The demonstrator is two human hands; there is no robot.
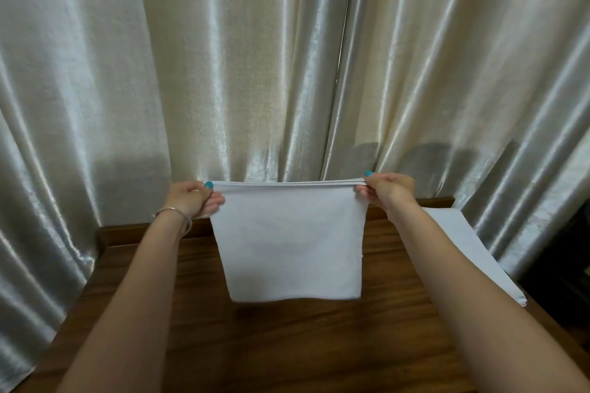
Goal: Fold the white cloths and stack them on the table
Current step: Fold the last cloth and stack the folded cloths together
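A white cloth point(290, 242), folded in layers, hangs in the air above the wooden table point(255, 344). My left hand point(194, 199) pinches its upper left corner and my right hand point(388, 190) pinches its upper right corner, so the top edge is stretched taut between them. The cloth's lower edge hangs free, just above the tabletop. A stack of white cloths point(469, 252) lies flat at the table's right side, partly hidden behind my right forearm.
Shiny cream curtains point(255, 57) hang close behind the table and along both its sides. The table's raised back edge point(143, 230) runs just under my hands. A dark object point(565, 265) stands at the far right.
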